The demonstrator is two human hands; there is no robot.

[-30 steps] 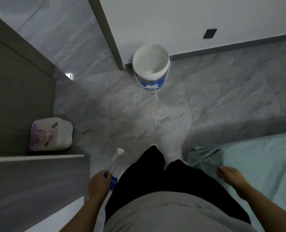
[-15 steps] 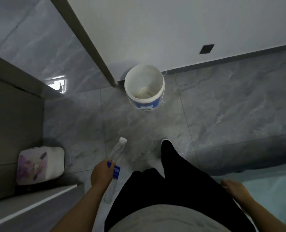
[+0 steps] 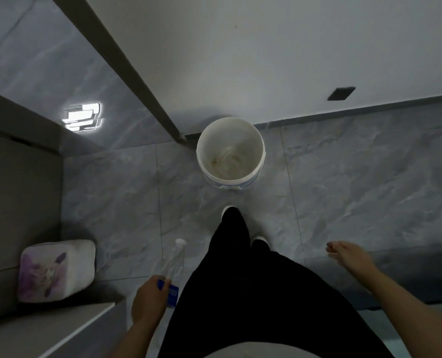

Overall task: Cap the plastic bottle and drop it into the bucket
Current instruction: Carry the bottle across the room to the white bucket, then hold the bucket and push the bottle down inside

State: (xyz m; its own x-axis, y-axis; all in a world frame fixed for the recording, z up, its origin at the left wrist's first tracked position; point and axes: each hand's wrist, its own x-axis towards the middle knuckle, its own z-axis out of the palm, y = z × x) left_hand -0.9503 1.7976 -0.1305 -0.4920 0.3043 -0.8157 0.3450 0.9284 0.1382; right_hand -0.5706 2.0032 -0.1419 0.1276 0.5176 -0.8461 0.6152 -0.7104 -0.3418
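White-capped bottle (image 3: 173, 264) gripped in your left hand (image 3: 147, 303), right hand (image 3: 349, 254) loose and empty, you've stepped closer to the bucket (image 3: 230, 125).

Left hand (image 3: 148, 302) low and near, fingers curled in a grip; right hand (image 3: 349, 255) held out right, fingers loosely spread, empty.

white bucket (image 3: 230, 151), blue-labelled clear bottle (image 3: 173, 267), grey marbled floor (image 3: 356, 182)
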